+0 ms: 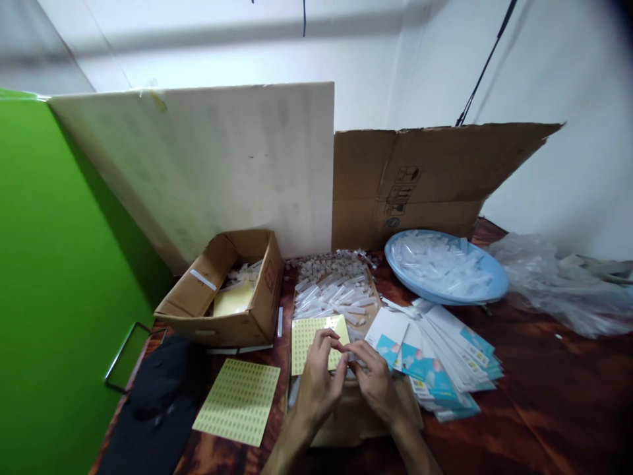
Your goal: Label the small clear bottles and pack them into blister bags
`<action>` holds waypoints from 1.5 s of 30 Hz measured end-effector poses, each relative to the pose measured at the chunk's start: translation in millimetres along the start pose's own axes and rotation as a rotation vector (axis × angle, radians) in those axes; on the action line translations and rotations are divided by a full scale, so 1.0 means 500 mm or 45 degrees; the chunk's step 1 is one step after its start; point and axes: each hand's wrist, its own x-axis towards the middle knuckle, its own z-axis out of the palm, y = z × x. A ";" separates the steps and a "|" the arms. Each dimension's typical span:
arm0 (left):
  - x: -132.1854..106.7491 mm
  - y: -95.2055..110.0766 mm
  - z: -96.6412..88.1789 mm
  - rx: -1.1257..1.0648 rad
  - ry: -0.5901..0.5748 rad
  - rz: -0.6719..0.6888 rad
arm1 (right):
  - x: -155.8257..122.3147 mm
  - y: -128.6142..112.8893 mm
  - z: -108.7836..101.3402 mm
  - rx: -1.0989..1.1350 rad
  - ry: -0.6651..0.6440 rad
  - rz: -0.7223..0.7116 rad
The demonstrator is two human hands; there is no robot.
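My left hand (pixel 319 379) and my right hand (pixel 376 379) meet low in the middle, fingertips pinched together over a yellow sticker sheet (pixel 309 336) that lies on a flat cardboard piece (pixel 346 422). What the fingers pinch is too small to make out. Just behind the hands lies a heap of small clear plastic tubes (pixel 333 290). To the right, a fanned stack of white and blue packaging cards (pixel 440 363) nearly touches my right hand.
A second yellow sticker sheet (pixel 240 399) lies at the left, next to a black cloth (pixel 158 396). An open cardboard box (pixel 227 290) stands behind it. A blue basin (pixel 445 267) of clear pieces, a plastic bag (pixel 558 284), a white board (pixel 217 165) and cardboard (pixel 425 178) stand at the back.
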 end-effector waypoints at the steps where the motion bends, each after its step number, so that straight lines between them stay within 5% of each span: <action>1: 0.001 0.002 0.002 -0.018 0.024 -0.013 | 0.000 -0.004 -0.003 0.007 -0.013 0.003; 7: 0.052 -0.011 0.041 0.028 0.160 -0.102 | -0.003 -0.038 -0.042 -0.021 0.001 0.134; 14: 0.166 -0.056 0.189 0.281 -0.153 -0.206 | -0.047 -0.017 -0.120 0.088 0.399 0.252; 18: 0.210 -0.087 0.224 0.166 -0.293 -0.309 | -0.063 -0.007 -0.176 0.012 0.570 0.353; 22: 0.217 -0.092 0.182 -0.120 -0.398 -0.358 | -0.065 0.015 -0.237 -0.181 0.623 0.313; 26: 0.165 -0.064 0.103 -0.369 -0.509 -0.397 | -0.042 0.033 -0.264 -0.149 0.819 0.365; 30: 0.101 -0.036 0.043 -0.698 -0.543 -0.605 | 0.009 0.017 -0.228 0.563 0.897 0.481; 33: 0.074 -0.036 0.015 -0.792 -0.476 -0.734 | 0.040 0.000 -0.177 0.828 0.846 0.500; 38: 0.059 -0.045 -0.034 -0.861 -0.442 -0.827 | 0.051 0.006 -0.121 0.843 0.713 0.514; 45: 0.056 -0.030 -0.081 -0.807 -0.453 -0.802 | 0.059 0.001 -0.131 0.844 0.471 0.470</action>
